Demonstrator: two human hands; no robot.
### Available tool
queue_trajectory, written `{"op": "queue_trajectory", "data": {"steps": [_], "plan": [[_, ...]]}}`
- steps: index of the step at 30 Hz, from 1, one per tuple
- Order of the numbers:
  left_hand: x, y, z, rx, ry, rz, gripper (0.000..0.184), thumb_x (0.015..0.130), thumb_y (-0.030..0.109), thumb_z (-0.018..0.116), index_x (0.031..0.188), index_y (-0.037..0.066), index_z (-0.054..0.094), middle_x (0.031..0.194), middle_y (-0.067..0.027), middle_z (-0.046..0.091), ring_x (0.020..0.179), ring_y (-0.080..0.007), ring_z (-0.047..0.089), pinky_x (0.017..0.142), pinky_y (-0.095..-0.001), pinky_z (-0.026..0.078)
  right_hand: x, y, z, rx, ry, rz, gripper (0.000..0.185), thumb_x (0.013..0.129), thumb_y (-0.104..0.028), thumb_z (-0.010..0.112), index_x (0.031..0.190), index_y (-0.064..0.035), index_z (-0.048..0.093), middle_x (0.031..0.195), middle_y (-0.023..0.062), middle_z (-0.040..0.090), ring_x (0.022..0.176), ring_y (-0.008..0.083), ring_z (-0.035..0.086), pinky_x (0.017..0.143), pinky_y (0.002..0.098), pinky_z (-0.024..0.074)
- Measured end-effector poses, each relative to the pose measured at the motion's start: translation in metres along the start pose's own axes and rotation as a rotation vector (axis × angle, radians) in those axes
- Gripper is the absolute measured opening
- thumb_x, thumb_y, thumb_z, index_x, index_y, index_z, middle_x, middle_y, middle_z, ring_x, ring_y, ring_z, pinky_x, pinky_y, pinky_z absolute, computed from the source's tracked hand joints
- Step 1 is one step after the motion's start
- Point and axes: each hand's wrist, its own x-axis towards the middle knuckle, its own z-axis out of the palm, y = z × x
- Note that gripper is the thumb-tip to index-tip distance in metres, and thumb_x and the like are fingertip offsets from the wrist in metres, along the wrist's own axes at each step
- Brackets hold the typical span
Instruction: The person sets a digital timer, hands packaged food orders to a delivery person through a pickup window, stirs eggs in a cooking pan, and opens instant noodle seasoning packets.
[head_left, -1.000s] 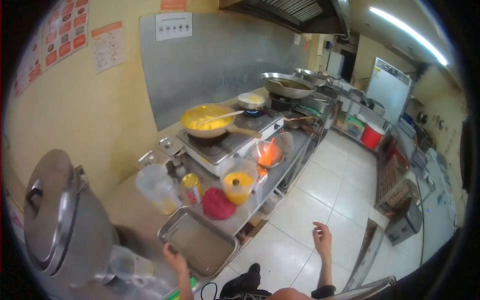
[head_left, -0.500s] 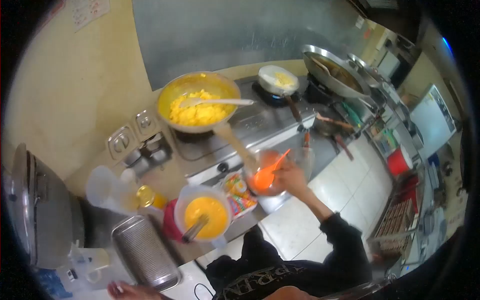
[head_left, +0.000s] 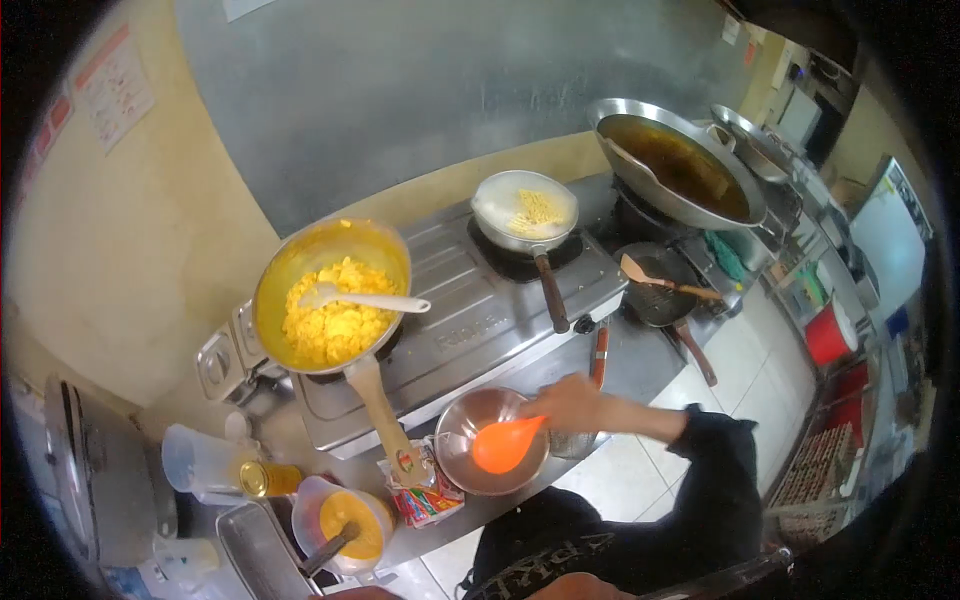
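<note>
My right hand (head_left: 568, 405) is closed around the handle of an orange ladle (head_left: 503, 446). The ladle's cup is over or in a steel bowl (head_left: 458, 470) at the counter's front edge; whether it touches the bottom is not clear. Just left of the bowl lie colourful food packets (head_left: 432, 502) and a pitcher (head_left: 303, 512) of yellow liquid with a metal-handled utensil in it. Behind stands a large pan (head_left: 268, 300) of scrambled egg (head_left: 340, 320) with a white spatula (head_left: 385, 301) across it. Only a sliver of my left hand (head_left: 360, 594) shows at the bottom edge, fingers hidden.
A small pan (head_left: 490, 205) holding yellow strips in pale liquid stands on the stove (head_left: 480, 340). Farther right are a big wok (head_left: 740, 165) of dark liquid and a dark pan (head_left: 650, 265) with a wooden spatula. A metal tray (head_left: 245, 545) and large pot (head_left: 125, 480) stand left.
The view has swung, shifting the stove and pans leftward. My right hand still grips the ladle at the steel bowl. My left hand, earlier seen at bottom left, has mostly left the view.
</note>
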Motion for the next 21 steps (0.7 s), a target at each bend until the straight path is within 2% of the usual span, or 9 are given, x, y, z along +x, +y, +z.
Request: {"op": "queue_trajectory", "data": {"steps": [2,6,8,9,10,11,13,15,21], "plan": [[-0.013,0.015,0.010,-0.090,-0.064,0.006,0.026,0.074,0.006,0.051,0.096,0.007,0.036,0.084,-0.0102,0.041,0.073,-0.0211,0.042,0.070,-0.0332,0.035,-0.034,0.039,-0.018,0.188,0.214,0.047,0.028,0.076,-0.029,0.056,0.103,-0.0230,0.055,0.084,0.0095,0.062,0.071,0.0255,0.061,0.059,0.0358,0.0469],[-0.028,0.054,0.035,-0.191,-0.205,-0.008,0.026,0.073,0.005,0.051,0.094,0.007,0.035,0.080,-0.0088,0.040,0.070,-0.0192,0.041,0.067,-0.0318,0.035,-0.067,0.093,-0.097,-0.091,0.606,0.497,0.026,0.076,-0.032,0.057,0.088,-0.0091,0.052,0.077,0.0097,0.061,0.066,0.0304,0.059,0.056,0.0379,0.0473],[-0.046,0.054,0.056,-0.348,-0.232,0.016,0.027,0.073,0.004,0.052,0.093,0.008,0.034,0.078,-0.0081,0.040,0.069,-0.0183,0.040,0.066,-0.0310,0.035,-0.055,0.142,-0.110,-0.163,0.801,0.621,0.027,0.075,-0.028,0.058,0.088,-0.0057,0.050,0.073,0.0106,0.059,0.063,0.0298,0.059,0.056,0.0379,0.0468],[-0.061,0.046,0.070,-0.557,-0.210,0.072,0.031,0.072,0.004,0.053,0.095,0.009,0.033,0.079,-0.0094,0.043,0.072,-0.0185,0.042,0.068,-0.0326,0.036,-0.041,0.165,-0.115,-0.169,0.808,0.605,0.027,0.075,-0.028,0.058,0.088,-0.0057,0.050,0.073,0.0106,0.059,0.063,0.0298,0.059,0.056,0.0379,0.0468],[-0.072,0.055,0.080,-0.684,-0.310,-0.076,0.021,0.072,0.000,0.055,0.083,0.010,0.041,0.089,-0.0123,0.049,0.074,-0.0205,0.048,0.070,-0.0321,0.040,-0.024,0.188,-0.121,-0.268,0.909,0.559,0.023,0.074,-0.026,0.058,0.086,-0.0070,0.052,0.071,0.0100,0.059,0.062,0.0287,0.059,0.055,0.0374,0.0466],[-0.071,0.062,0.090,-0.569,-0.521,-0.053,0.022,0.070,-0.001,0.056,0.085,0.009,0.044,0.085,-0.0115,0.051,0.074,-0.0217,0.050,0.069,-0.0320,0.041,-0.009,0.208,-0.128,-0.364,1.010,0.511,0.019,0.073,-0.024,0.058,0.084,-0.0082,0.053,0.068,0.0093,0.058,0.061,0.0276,0.059,0.054,0.0369,0.0463],[-0.075,0.079,0.120,-0.416,-0.755,-0.082,0.020,0.070,0.000,0.057,0.086,0.007,0.049,0.084,-0.0116,0.053,0.076,-0.0227,0.051,0.069,-0.0317,0.042,0.016,0.237,-0.134,-0.443,0.985,0.419,0.016,0.072,-0.022,0.058,0.081,-0.0092,0.055,0.070,0.0089,0.059,0.060,0.0261,0.059,0.055,0.0359,0.0461],[-0.097,0.083,0.150,-0.534,-0.834,-0.366,0.020,0.070,0.000,0.058,0.088,0.005,0.052,0.088,-0.0124,0.053,0.078,-0.0235,0.052,0.068,-0.0306,0.043,0.037,0.251,-0.135,-0.443,0.935,0.395,0.011,0.068,-0.019,0.060,0.074,-0.0111,0.059,0.071,0.0067,0.058,0.062,0.0225,0.060,0.058,0.0335,0.0452],[-0.113,0.092,0.195,-0.487,-0.927,-0.382,0.019,0.074,-0.001,0.055,0.093,0.003,0.053,0.090,-0.0118,0.052,0.082,-0.0226,0.052,0.070,-0.0298,0.043,0.054,0.269,-0.123,-0.432,1.045,0.154,0.012,0.063,-0.016,0.060,0.073,-0.0112,0.059,0.066,0.0048,0.055,0.062,0.0221,0.058,0.058,0.0345,0.0447]]}}
